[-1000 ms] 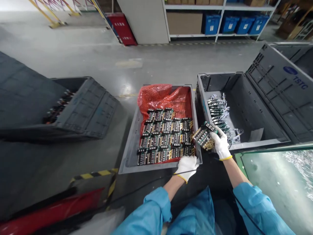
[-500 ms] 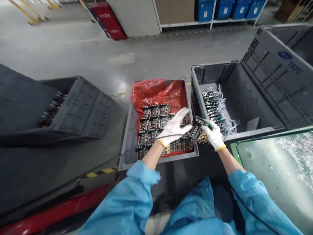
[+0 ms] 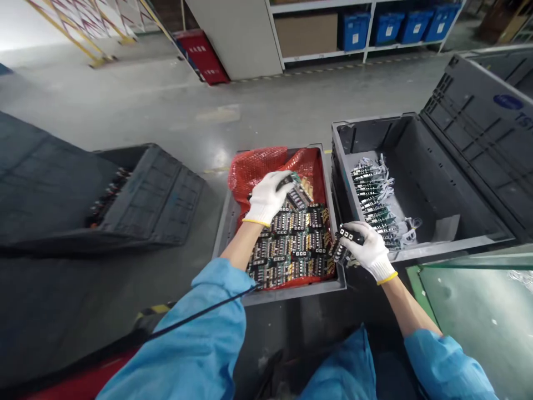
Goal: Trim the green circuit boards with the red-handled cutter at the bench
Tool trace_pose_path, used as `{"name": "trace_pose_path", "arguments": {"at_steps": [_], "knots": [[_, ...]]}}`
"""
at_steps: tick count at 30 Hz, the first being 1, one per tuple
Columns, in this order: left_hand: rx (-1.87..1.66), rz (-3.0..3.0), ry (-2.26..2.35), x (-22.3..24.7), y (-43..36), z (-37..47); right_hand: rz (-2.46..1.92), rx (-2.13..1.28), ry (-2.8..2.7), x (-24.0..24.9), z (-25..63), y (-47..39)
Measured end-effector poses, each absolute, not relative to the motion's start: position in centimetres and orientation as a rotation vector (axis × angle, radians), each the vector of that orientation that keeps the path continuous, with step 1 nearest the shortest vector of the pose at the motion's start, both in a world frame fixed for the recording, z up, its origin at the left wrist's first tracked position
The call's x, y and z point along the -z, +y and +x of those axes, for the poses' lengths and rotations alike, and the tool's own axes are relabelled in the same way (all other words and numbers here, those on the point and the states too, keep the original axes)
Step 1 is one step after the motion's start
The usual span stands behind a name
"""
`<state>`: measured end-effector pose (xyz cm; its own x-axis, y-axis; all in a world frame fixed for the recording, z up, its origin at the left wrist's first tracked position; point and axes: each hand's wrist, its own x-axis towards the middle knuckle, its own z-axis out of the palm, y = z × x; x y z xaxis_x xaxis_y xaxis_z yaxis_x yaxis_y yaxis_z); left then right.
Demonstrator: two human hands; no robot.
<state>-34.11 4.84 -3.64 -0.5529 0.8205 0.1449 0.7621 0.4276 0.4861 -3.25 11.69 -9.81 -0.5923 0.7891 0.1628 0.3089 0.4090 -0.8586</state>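
My left hand (image 3: 268,195), in a white glove with a yellow cuff, is closed on a circuit board (image 3: 298,194) above the middle bin. My right hand (image 3: 367,247), gloved the same way, grips another board (image 3: 347,236) over the bin's right edge. Beneath them the grey middle bin (image 3: 333,222) is lined with red bubble wrap (image 3: 254,166) and holds rows of boards (image 3: 291,244). In the larger grey crate (image 3: 437,183) on the right, boards with white cables (image 3: 372,189) stand in a row.
Another dark crate (image 3: 154,194) with boards inside stands at the left. The right crate's raised lid (image 3: 478,116) leans outward. A green surface (image 3: 478,311) lies at the lower right. Across the floor are a red box (image 3: 202,58) and shelves with blue bins (image 3: 387,28). A black cord (image 3: 200,314) crosses my left sleeve.
My left hand has gone from open to closed on a board, and it is farther up over the bin. My right hand still holds a board, now turned differently. The whole view has shifted.
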Motion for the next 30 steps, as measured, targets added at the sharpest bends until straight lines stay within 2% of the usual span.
{"name": "trace_pose_path", "arguments": {"at_steps": [2,7,16,19,21,23,24,27,30], "knots": [[-0.594,1.198,2.737,6.7,5.8,-36.6,-0.939,-1.091,-2.109,10.1,-3.3,11.7],[-0.208,1.280,2.613,13.3,10.3,-39.8,-0.948,-1.043,-2.139,10.1,-3.5,11.6],[0.119,1.380,2.424,16.2,15.4,-39.2,-0.964,-1.011,-2.182,10.0,-3.7,11.5],[-0.078,1.521,2.293,14.8,13.7,-35.9,-0.985,-1.010,-2.164,9.9,-3.8,11.5],[-0.417,1.634,1.877,12.8,11.1,-32.6,-0.997,-1.016,-2.146,9.9,-3.9,11.5],[-0.588,1.606,1.406,10.6,8.1,-28.9,-1.002,-1.020,-2.132,10.0,-3.9,11.5],[-0.624,1.608,1.316,9.5,6.8,-27.2,-1.007,-1.017,-2.127,10.0,-3.9,11.5],[-0.751,1.623,1.466,7.1,4.6,-23.3,-1.028,-0.999,-2.127,10.0,-3.6,11.4],[-0.768,1.653,1.522,5.9,4.6,-23.1,-1.033,-1.013,-2.154,9.8,-3.3,11.4]]}}
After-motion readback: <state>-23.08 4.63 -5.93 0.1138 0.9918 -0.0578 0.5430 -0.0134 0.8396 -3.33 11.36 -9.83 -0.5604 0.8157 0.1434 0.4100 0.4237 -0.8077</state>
